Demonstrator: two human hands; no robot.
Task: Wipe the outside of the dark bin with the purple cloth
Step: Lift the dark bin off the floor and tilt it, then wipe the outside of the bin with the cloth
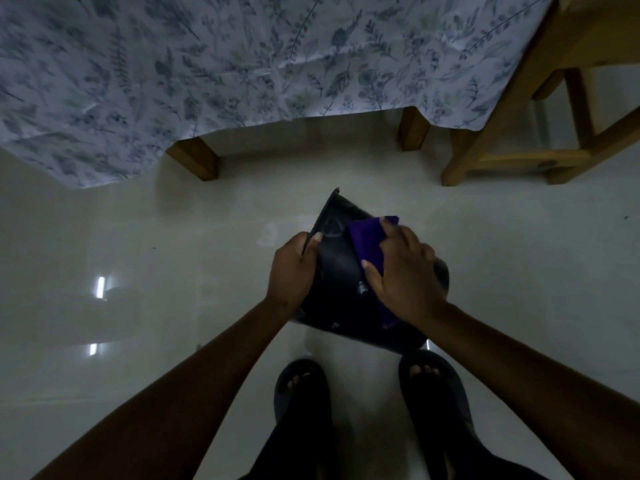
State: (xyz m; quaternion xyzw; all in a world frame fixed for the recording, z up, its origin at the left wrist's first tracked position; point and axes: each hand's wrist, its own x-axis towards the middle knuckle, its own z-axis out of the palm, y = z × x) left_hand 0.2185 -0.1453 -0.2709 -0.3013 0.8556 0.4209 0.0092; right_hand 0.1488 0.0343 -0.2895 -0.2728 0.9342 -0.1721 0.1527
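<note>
A dark plastic bin (pixel 337 268) is held tilted above the pale floor, in the middle of the view. My left hand (pixel 292 268) grips its rim on the left side, thumb over the edge. My right hand (pixel 403 271) presses a folded purple cloth (pixel 367 244) flat against the bin's outer wall on the right. Part of the cloth shows below my right wrist too. The bin's right side is hidden behind my right hand and forearm.
A table under a floral cloth (pixel 242 64) stands ahead, its wooden legs (pixel 197 161) on the glossy tiled floor (pixel 138 254). A wooden chair (pixel 540 126) is at the upper right. My feet in dark slippers (pixel 301 393) are just below the bin.
</note>
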